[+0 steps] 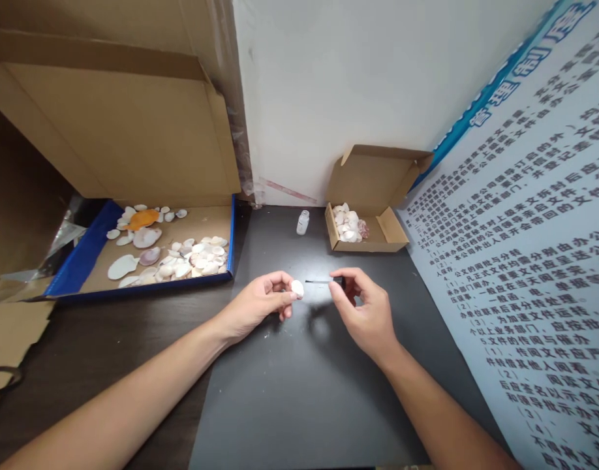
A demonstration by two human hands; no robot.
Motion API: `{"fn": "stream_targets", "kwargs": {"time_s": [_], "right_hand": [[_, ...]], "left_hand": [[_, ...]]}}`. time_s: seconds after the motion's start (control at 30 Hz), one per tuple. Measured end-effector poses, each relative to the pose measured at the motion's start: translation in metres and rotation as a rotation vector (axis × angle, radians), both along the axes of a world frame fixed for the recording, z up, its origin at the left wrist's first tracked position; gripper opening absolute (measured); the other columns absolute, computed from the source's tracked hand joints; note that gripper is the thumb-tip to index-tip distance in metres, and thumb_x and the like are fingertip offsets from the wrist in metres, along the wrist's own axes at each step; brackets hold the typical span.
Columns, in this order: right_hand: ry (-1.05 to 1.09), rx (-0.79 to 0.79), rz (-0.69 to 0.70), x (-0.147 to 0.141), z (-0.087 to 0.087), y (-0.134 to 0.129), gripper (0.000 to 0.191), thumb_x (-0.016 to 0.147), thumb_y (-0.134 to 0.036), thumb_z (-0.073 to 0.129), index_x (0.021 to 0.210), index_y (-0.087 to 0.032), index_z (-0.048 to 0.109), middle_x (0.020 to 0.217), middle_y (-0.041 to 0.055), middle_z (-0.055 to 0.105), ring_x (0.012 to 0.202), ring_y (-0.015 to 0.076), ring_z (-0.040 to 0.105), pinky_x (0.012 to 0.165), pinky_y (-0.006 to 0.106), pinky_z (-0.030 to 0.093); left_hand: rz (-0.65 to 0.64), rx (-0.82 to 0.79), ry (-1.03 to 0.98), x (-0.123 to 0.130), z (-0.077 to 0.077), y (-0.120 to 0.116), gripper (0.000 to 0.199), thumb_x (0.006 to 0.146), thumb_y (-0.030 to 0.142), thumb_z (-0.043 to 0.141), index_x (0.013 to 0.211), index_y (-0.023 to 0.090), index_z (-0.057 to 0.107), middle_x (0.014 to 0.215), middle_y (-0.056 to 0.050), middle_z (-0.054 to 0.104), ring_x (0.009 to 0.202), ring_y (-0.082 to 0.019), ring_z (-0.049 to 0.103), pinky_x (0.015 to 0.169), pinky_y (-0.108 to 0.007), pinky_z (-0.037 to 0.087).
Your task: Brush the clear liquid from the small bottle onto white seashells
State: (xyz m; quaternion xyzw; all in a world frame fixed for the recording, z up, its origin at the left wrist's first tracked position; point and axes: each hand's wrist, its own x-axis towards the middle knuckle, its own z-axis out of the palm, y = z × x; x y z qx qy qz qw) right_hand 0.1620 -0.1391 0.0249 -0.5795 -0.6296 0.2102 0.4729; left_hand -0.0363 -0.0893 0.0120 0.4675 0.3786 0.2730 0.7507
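Between thumb and fingers, my left hand (267, 297) pinches a small white seashell (297, 288) above the dark mat. My right hand (365, 307) is closed on a small applicator brush (320, 282) with a thin dark stem and a black cap-like end, partly hidden by the fingers. The stem points left at the shell, its tip just short of it. Beyond both hands stands a small clear bottle (302, 223) with whitish contents and no cap on its neck.
At left, an open blue-edged cardboard box (201, 222) holds many seashells, an orange one (143, 219) among them. A smaller open cardboard box (372, 247) with shells stands at back right. A white wall (329, 78) and a printed board (515, 215) bound the dark mat (290, 405).
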Motion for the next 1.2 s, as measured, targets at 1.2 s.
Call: {"fn": "stream_targets", "kwargs": {"time_s": [1.2], "right_hand": [[0.021,0.065,0.085,-0.0038,0.0030,-0.0080,0.007,0.087,-0.021,0.062,0.093,-0.020,0.064,0.063,-0.0045,0.055,0.055,0.0114,0.052,0.055,0.023,0.046]], "left_hand": [[0.081,0.296,0.151,0.0002,0.0000,-0.0019,0.023,0.079,0.035,0.072,0.075,0.015,0.061,0.068,0.004,0.050,0.059,-0.008,0.040,0.057,-0.023,0.030]]}}
